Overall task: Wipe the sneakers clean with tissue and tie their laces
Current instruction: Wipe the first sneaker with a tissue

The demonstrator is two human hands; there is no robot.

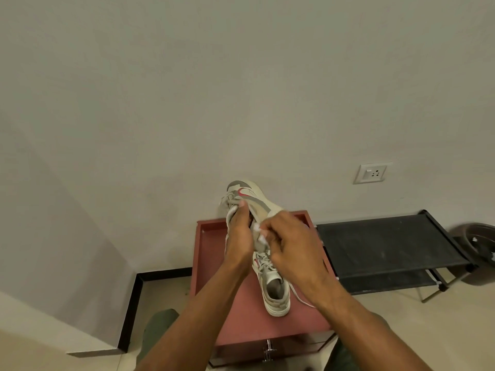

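My left hand [239, 236] grips a cream and grey sneaker [250, 198] with a red logo, holding it up above the red cabinet, toe pointing away toward the wall. My right hand [290, 243] pinches a small white tissue [258, 232] against the side of that raised sneaker. A second matching sneaker [274, 287] stands on the red cabinet top [241, 311] below my hands, its opening facing me and a loose lace [304, 298] trailing to its right.
The red cabinet has raised edges [199, 253] and a metal drawer handle [268, 350] at its front. A black shoe rack [385, 243] stands to the right, a dark round bin [479, 249] beyond it. A wall socket [372, 173] is above the rack.
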